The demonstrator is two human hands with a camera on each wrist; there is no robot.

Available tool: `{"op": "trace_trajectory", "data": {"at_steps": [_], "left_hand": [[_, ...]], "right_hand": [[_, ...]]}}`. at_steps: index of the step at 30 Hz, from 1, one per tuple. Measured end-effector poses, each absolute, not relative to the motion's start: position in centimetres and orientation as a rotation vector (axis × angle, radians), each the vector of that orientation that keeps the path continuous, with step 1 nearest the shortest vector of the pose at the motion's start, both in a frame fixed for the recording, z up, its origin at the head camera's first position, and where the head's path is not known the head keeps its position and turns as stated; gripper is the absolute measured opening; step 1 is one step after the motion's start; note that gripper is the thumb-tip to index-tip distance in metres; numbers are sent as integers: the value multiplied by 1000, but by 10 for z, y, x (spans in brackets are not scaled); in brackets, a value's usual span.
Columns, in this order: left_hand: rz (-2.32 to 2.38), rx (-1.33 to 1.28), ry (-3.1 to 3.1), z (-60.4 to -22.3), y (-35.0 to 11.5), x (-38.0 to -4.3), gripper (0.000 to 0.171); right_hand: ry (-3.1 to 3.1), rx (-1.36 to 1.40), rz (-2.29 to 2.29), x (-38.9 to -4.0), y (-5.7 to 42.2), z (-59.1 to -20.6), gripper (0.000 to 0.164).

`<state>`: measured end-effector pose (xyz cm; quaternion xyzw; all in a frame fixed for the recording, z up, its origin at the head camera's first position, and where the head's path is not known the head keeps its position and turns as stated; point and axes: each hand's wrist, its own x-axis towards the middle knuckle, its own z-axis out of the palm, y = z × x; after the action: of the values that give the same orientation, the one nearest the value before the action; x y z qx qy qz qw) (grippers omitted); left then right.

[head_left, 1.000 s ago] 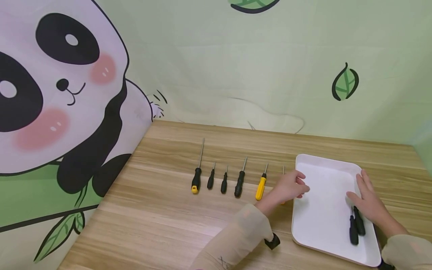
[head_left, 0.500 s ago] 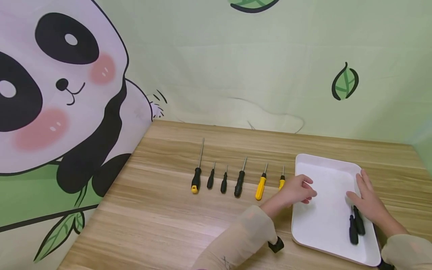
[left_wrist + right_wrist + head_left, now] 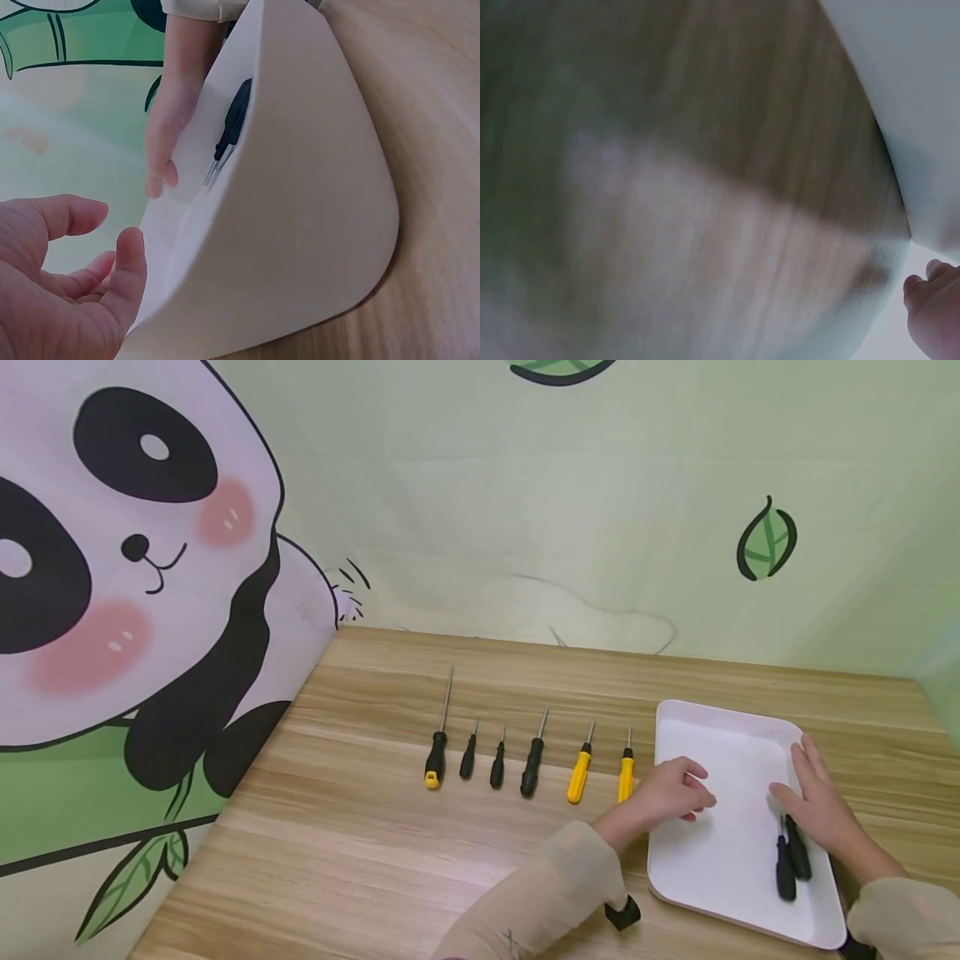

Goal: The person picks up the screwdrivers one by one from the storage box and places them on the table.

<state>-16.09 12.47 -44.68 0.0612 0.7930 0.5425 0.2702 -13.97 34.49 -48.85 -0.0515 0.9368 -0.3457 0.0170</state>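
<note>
My left hand [image 3: 671,789] hovers over the left rim of a white tray [image 3: 720,852] with fingers loosely bent. Nothing lies between its thumb and fingertips in the left wrist view. At the tray's right rim rests my right hand [image 3: 819,797], fingers extended along the edge and thumb on the inner side. Two black-handled screwdrivers lie in the tray below it, one a black screwdriver [image 3: 785,870] and beside it another black screwdriver [image 3: 799,852]; their tips are partly hidden. A yellow screwdriver [image 3: 626,772] on the table is nearest my left hand, its handle end partly covered by the wrist.
Left of the tray a row of screwdrivers lies on the wooden table [image 3: 352,860]: a long black-and-yellow screwdriver [image 3: 436,760], two short black ones, a longer black screwdriver [image 3: 532,768] and a yellow screwdriver [image 3: 580,772]. A printed backdrop [image 3: 465,510] stands behind the table.
My left hand has shifted right, further over the tray, uncovering more of the nearest yellow screwdriver. My right hand and the tray have stayed in place.
</note>
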Motion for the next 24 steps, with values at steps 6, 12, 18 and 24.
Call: {"op": "trace_trajectory", "data": {"at_steps": [6, 12, 18, 24], "left_hand": [[1408, 177, 2154, -448, 132, -157, 27], [1368, 163, 2161, -450, 142, -150, 25], [1298, 156, 2196, -454, 151, -144, 23], [1248, 184, 2216, -459, 155, -141, 22]], "right_hand": [[2911, -141, -1060, -140, 344, -487, 69], [2909, -127, -1055, -140, 343, -487, 69], [2915, -125, -1057, -140, 343, -487, 69], [2918, -120, -1053, -140, 343, -487, 69]]}}
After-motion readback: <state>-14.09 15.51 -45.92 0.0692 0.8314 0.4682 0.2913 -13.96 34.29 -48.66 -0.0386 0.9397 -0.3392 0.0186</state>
